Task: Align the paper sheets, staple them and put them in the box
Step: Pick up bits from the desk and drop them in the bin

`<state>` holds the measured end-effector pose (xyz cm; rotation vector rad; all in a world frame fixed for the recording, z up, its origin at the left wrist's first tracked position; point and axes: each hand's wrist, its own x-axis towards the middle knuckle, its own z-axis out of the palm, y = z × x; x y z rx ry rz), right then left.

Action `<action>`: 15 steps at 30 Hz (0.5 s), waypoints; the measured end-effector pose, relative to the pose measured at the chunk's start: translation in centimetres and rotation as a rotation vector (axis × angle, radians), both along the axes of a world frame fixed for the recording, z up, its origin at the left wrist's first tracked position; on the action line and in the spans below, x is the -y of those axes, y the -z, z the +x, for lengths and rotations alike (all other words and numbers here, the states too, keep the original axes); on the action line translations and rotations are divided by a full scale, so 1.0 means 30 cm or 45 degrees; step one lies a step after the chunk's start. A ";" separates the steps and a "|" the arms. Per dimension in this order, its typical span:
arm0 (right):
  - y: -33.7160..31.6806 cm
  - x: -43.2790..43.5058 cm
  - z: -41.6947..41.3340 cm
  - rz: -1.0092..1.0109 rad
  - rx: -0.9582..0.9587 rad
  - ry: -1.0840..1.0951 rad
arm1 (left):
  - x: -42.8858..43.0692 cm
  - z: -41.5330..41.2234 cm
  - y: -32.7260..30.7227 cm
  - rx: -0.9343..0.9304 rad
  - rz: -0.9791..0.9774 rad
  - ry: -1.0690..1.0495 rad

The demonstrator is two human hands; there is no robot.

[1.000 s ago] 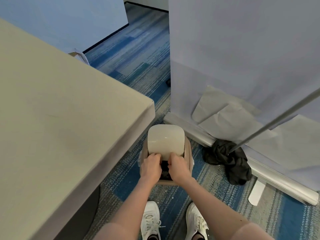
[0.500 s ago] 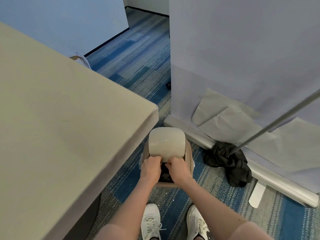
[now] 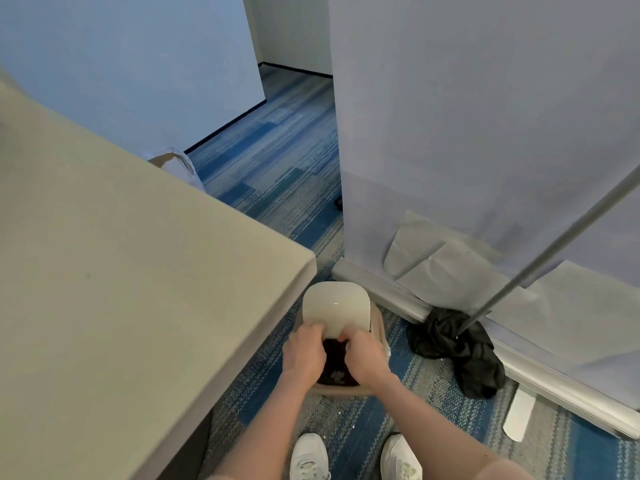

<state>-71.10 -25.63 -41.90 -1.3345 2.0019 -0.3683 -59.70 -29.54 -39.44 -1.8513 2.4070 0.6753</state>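
A bowed stack of white paper sheets (image 3: pixel 335 306) stands in a small tan box (image 3: pixel 378 327) on the carpet, beside the table corner. My left hand (image 3: pixel 304 351) grips the near left edge of the sheets. My right hand (image 3: pixel 363 355) grips the near right edge. Both hands are low over the box's dark inside (image 3: pixel 334 362), and the sheets curve up and away from me. No stapler is in view.
A beige table (image 3: pixel 121 289) fills the left, its corner just above the box. A white partition (image 3: pixel 485 133) with a metal base rail stands to the right, with a grey pole (image 3: pixel 554 244) and black cloth (image 3: pixel 457 351) near it. My white shoes (image 3: pixel 353 455) are below.
The view has tilted down a little, so the box and hands sit lower in frame. Both hands keep the same hold on the sheets in the box.
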 end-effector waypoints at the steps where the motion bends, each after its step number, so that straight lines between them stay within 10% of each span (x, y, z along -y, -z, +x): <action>1: -0.021 -0.006 -0.006 -0.011 0.052 0.041 | -0.012 -0.003 -0.025 -0.020 -0.004 -0.030; 15: -1.043 -0.233 -0.105 -0.855 0.865 0.488 | -0.326 -0.098 -1.059 -0.893 -0.463 -0.191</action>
